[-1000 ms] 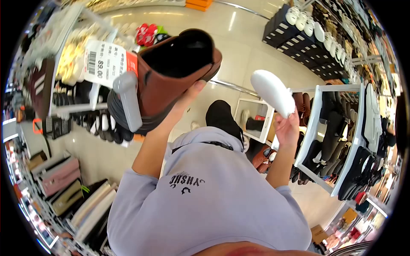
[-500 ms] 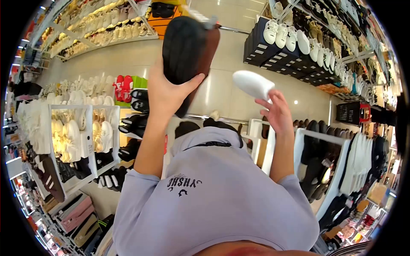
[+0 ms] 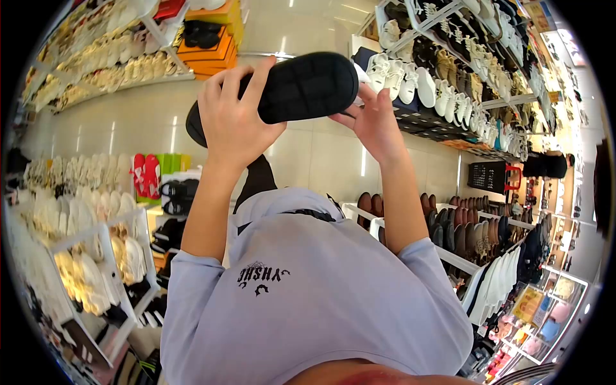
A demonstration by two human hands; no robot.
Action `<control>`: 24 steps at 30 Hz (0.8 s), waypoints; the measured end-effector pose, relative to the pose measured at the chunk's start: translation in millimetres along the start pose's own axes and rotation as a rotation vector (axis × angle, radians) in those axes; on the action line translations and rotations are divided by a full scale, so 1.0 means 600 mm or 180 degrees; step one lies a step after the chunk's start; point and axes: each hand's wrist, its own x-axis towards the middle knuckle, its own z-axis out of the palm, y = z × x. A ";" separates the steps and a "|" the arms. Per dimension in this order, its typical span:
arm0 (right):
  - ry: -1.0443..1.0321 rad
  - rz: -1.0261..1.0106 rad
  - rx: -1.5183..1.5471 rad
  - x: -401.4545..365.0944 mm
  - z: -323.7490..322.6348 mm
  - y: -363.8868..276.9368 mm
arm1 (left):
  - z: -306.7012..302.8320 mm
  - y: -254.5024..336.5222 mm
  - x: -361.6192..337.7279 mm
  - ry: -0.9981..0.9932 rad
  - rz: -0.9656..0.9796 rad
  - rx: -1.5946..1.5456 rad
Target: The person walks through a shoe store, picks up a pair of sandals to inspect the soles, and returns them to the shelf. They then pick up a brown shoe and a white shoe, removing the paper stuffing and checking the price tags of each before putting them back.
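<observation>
Where the fingers of the left hand (image 3: 232, 119) were wrapped: a dark shoe (image 3: 309, 86) was clasped in midair, its black sole (image 3: 324, 77) turned upward.
Right hand (image 3: 378, 131): its fingers were partly bent beside the shoe's far end; whether a white piece (image 3: 362, 76) was gripped could not be told.
Handling: the shoe was held aloft, not set down; the white piece was mostly hidden beyond it.
Sole: no brand or price could be read.
Shirt (image 3: 321, 289): upside-down dark lettering (image 3: 262, 274) was printed, "HSH" legible, its outer letters uncertain.
White shoes (image 3: 376, 74): they were lined up on dark boxes (image 3: 417, 122), whose labels were too small to be read.
</observation>
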 end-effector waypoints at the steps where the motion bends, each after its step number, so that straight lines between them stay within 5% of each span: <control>1: -0.0106 -0.0045 -0.0150 0.022 0.005 -0.007 | 0.015 -0.018 0.022 0.0051 0.0172 -0.0067; 5: 0.0041 -0.0183 -0.0113 0.128 0.005 -0.021 | 0.068 -0.096 0.109 0.0198 0.0407 0.0111; 17: 0.0656 -0.1079 -0.1375 0.359 0.090 -0.085 | 0.261 -0.290 0.305 0.0528 0.0921 -0.1575; 20: 0.0753 -0.1392 -0.2625 0.402 0.081 -0.104 | 0.331 -0.301 0.327 0.0192 0.0720 -0.1938; 24: 0.0708 -0.1501 -0.2741 0.478 0.035 -0.133 | 0.440 -0.302 0.343 -0.0670 -0.0292 -0.3057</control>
